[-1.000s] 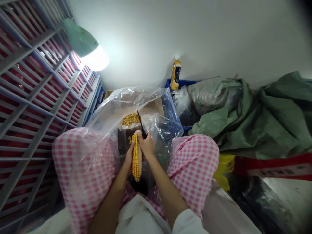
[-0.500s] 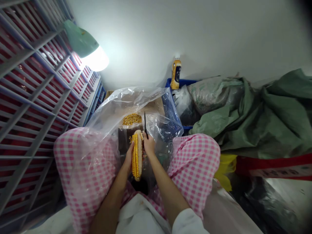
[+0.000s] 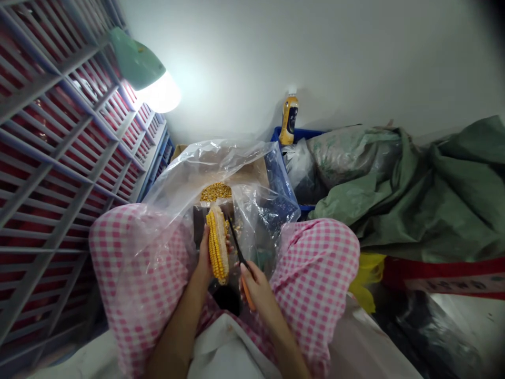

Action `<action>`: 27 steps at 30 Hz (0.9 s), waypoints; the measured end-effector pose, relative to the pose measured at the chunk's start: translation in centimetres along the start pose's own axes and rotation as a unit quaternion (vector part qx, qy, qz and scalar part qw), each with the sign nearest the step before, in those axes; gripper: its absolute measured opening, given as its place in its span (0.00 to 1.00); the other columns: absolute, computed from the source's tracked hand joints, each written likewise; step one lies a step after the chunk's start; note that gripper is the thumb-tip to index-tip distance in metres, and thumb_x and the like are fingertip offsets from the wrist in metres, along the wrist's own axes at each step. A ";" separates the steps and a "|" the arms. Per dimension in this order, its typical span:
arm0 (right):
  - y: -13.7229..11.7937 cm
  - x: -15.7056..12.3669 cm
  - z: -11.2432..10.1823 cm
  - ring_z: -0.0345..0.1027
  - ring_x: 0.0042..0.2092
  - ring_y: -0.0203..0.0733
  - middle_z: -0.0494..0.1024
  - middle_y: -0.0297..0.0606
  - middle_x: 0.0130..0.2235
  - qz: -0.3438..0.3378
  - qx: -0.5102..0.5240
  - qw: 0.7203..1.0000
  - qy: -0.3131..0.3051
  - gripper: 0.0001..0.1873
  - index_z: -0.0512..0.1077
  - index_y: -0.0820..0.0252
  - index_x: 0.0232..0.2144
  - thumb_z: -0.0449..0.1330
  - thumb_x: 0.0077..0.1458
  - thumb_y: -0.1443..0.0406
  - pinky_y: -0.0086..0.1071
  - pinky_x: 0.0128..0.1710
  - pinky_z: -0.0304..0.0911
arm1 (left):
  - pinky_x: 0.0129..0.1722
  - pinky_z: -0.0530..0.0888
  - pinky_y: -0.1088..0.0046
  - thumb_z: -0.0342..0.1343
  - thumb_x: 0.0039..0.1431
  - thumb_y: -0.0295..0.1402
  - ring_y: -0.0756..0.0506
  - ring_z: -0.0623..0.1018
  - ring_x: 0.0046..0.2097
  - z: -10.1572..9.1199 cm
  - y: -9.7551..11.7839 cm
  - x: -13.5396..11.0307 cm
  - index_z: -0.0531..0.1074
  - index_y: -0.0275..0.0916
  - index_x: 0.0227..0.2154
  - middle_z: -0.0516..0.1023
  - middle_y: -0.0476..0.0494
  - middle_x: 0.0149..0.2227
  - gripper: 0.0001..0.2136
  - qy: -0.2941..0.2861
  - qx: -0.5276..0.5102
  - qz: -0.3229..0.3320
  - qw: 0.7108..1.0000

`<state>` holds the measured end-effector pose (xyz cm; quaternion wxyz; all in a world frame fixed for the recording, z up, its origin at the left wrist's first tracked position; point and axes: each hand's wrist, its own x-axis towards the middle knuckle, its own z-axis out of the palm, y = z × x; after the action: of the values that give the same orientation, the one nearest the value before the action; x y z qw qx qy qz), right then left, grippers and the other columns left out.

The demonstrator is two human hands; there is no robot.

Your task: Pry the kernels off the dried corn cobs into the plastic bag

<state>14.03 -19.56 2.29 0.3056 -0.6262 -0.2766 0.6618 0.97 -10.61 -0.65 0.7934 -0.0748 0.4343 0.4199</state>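
Observation:
My left hand (image 3: 204, 261) grips a yellow corn cob (image 3: 217, 241) from its left side, holding it upright between my knees. One strip of the cob on the right is bare and pale. My right hand (image 3: 256, 287) holds a knife (image 3: 238, 253) with an orange handle low beside the cob, its dark blade pointing up along the cob's right side. Loose kernels (image 3: 215, 191) lie piled in a cardboard box (image 3: 252, 173) lined with a clear plastic bag (image 3: 189, 173) just beyond the cob.
Grey and red stacked crates (image 3: 59, 158) fill the left. A green lamp (image 3: 145, 73) shines above them. A yellow bottle (image 3: 289, 122) stands by the wall on a blue crate (image 3: 300, 136). Green sacks (image 3: 414, 195) are heaped at the right. My knees wear pink checked fabric (image 3: 315, 263).
My right hand drew back from the cob's top toward my body, bringing the knife down along the cob's right side. The cob shifted slightly up and forward in my left hand.

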 end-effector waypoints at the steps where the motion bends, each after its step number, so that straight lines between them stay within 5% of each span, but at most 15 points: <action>1: 0.9 -1.2 -0.2 0.56 0.18 0.32 0.63 0.27 0.20 0.009 0.005 1.000 -0.001 0.24 0.67 0.59 0.38 0.51 0.53 0.46 0.25 0.16 0.52 | 0.23 0.76 0.70 0.41 0.60 0.54 0.46 0.76 0.22 0.1 0.1 -0.2 0.73 0.32 0.37 0.76 0.42 0.22 0.28 -0.006 -0.007 -0.009 1.000; 6: 2.7 -4.1 -0.6 0.58 0.22 0.35 0.64 0.30 0.22 -0.037 -0.089 0.994 0.043 0.22 0.70 0.57 0.36 0.48 0.58 0.48 0.28 0.21 0.54 | 0.22 0.75 0.71 0.39 0.62 0.52 0.47 0.75 0.21 0.2 0.0 -0.3 0.74 0.31 0.37 0.77 0.40 0.23 0.28 -0.041 -0.004 -0.013 0.999; 13: -1.5 0.3 -0.6 0.67 0.30 0.44 0.73 0.37 0.27 -0.119 -0.304 0.938 0.115 0.20 0.72 0.58 0.39 0.45 0.61 0.55 0.33 0.33 0.59 | 0.17 0.72 0.70 0.43 0.59 0.53 0.44 0.76 0.20 -0.3 -0.2 -0.1 0.75 0.27 0.40 0.78 0.37 0.22 0.30 -0.021 0.079 -0.024 0.996; 16: -2.2 1.7 -1.3 0.67 0.28 0.43 0.71 0.36 0.25 -0.125 -0.278 0.941 0.145 0.23 0.72 0.59 0.42 0.44 0.61 0.53 0.32 0.30 0.60 | 0.15 0.71 0.69 0.39 0.61 0.52 0.43 0.75 0.18 -0.2 0.0 -0.3 0.74 0.26 0.39 0.77 0.36 0.20 0.31 -0.006 0.091 -0.015 0.996; 20: -1.6 1.3 -2.0 0.63 0.23 0.38 0.66 0.32 0.22 -0.162 -0.214 0.957 0.107 0.24 0.72 0.60 0.40 0.46 0.59 0.49 0.29 0.23 0.58 | 0.16 0.72 0.69 0.36 0.63 0.51 0.43 0.76 0.18 -0.1 0.1 -0.5 0.74 0.27 0.36 0.76 0.37 0.20 0.31 -0.024 0.081 -0.035 0.996; 27: 1.1 -1.6 -2.8 0.57 0.19 0.34 0.61 0.28 0.20 -0.089 -0.106 0.987 0.088 0.24 0.71 0.63 0.39 0.50 0.57 0.49 0.26 0.18 0.55 | 0.20 0.74 0.74 0.48 0.58 0.51 0.48 0.76 0.22 -0.3 -0.4 -1.7 0.74 0.32 0.38 0.77 0.41 0.25 0.24 -0.075 0.043 0.015 0.996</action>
<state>16.83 -21.51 2.33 0.3182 -0.6838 -0.3714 0.5414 0.56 -12.00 0.31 0.8198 -0.0024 0.3926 0.4169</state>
